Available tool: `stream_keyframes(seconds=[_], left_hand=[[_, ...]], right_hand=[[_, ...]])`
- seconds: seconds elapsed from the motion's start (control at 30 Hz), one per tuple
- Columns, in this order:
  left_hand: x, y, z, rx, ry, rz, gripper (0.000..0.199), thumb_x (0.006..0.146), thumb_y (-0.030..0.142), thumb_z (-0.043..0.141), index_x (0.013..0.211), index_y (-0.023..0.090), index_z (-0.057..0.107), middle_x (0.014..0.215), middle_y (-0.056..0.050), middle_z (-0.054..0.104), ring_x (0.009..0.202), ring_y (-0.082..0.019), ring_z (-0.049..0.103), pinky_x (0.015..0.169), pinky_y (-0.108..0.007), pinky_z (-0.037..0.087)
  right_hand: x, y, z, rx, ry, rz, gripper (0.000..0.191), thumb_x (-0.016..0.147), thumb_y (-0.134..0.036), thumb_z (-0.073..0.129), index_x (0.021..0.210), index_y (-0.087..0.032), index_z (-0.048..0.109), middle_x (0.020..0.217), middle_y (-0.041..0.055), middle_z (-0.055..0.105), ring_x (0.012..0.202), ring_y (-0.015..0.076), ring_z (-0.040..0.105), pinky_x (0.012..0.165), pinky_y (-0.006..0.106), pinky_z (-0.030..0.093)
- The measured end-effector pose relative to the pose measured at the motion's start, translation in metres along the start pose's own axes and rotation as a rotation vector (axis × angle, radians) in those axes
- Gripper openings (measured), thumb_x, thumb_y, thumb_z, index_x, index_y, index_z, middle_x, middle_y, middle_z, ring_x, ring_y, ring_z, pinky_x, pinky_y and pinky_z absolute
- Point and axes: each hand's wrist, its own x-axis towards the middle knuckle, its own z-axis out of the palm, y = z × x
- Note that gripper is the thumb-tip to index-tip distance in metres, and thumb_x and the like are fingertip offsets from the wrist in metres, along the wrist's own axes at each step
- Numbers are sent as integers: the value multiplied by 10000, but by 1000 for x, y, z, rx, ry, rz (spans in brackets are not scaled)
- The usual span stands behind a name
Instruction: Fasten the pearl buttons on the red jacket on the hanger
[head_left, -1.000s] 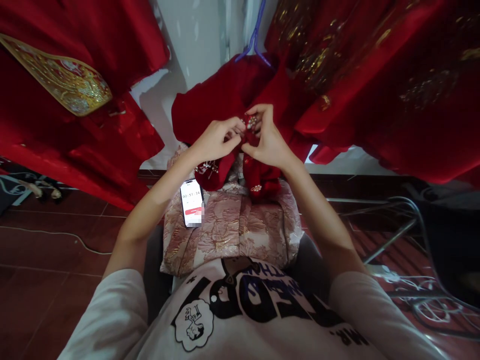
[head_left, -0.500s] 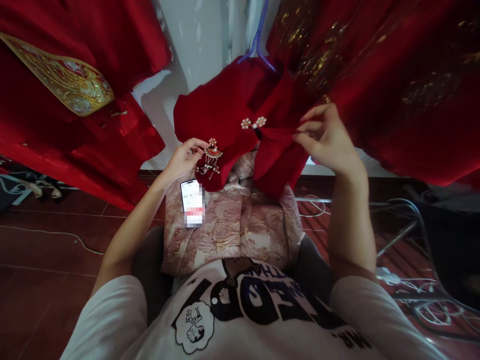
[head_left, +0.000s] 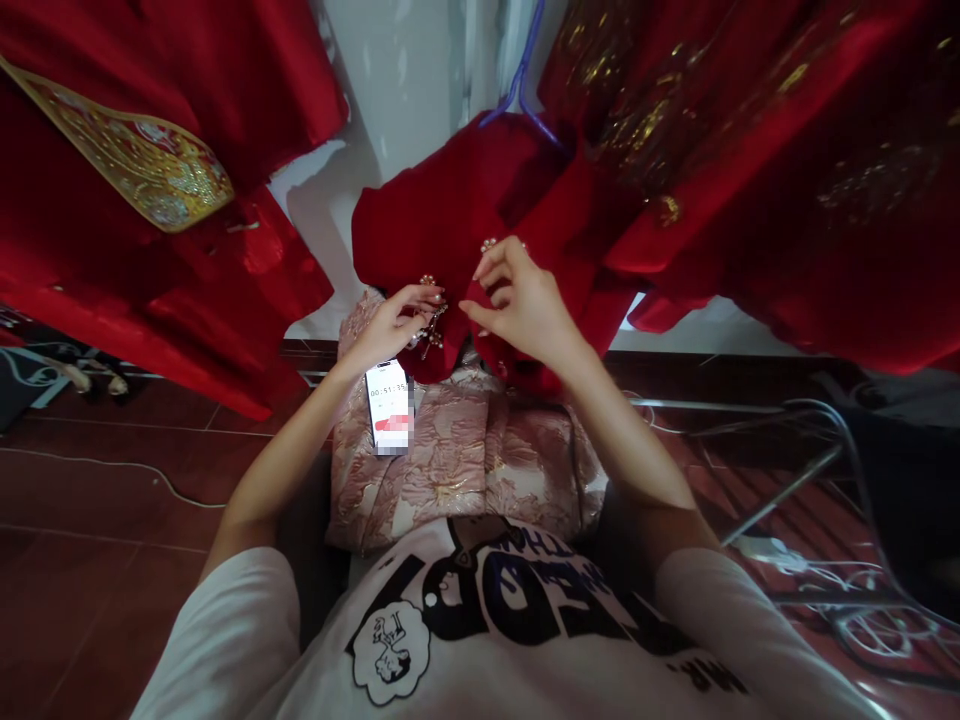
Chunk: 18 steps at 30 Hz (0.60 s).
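Note:
A red garment hangs in front of me on a purple hanger, its lower part over my lap. My left hand is closed on a beaded ornament with dangling strands, at the garment's left lower edge. Its fingers partly cover the ornament. My right hand is closed in a loose pinch just right of the ornament, over the red cloth. Whatever its fingertips hold is too small to make out. A pearl flower button shows just above that hand, partly covered.
A phone with a running timer lies on the pink brocade cloth across my lap. Red gold-embroidered garments hang at left and right. A metal-framed chair and white cables are at right.
My right hand has come in from the right, toward my left hand, and the red cloth stretched out beside it has dropped back. My left hand stays at the ornament, which has turned.

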Motion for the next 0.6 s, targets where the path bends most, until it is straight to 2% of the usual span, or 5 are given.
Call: stream_keyframes(seconds=[0.13, 0.23, 0.33, 0.4, 0.6], left_hand=[[1, 4, 3, 21, 66, 3, 332, 934, 126, 567, 1239, 214, 663, 1186, -98, 764, 1050, -168, 741, 899, -299, 631], [0, 8, 3, 88, 112, 4, 316, 944, 109, 547, 1217, 207, 670, 1201, -91, 761, 1046, -161, 739, 914, -300, 633], [-1, 8, 3, 101, 149, 17, 328, 929, 89, 556, 1213, 201, 675, 1221, -82, 759, 1044, -162, 738, 949, -325, 631], [-1, 6, 3, 83, 161, 27, 331, 927, 86, 565, 1216, 202, 678, 1199, -74, 765, 1037, -162, 740, 943, -323, 632], [0, -1, 2, 54, 133, 67, 331, 916, 49, 575, 1203, 173, 685, 1078, -54, 779, 964, -141, 750, 889, -273, 629]], right_hand=[[25, 30, 35, -65, 149, 38, 318, 882, -301, 720, 1163, -253, 580, 969, 42, 615, 833, 195, 650, 770, 384, 627], [34, 41, 52, -53, 159, 45, 310, 861, -255, 698, 1140, -239, 564, 1073, 74, 635, 936, 209, 655, 828, 379, 627], [32, 46, 57, 36, 47, 62, 418, 802, -256, 736, 1164, -231, 529, 1151, 86, 625, 969, 202, 654, 771, 337, 628], [29, 48, 57, 105, -18, 86, 450, 805, -256, 729, 1194, -233, 503, 1091, 58, 630, 900, 176, 659, 749, 320, 620], [25, 49, 55, 168, 5, 115, 393, 846, -219, 728, 1166, -222, 501, 891, -10, 614, 825, 146, 646, 816, 320, 592]])
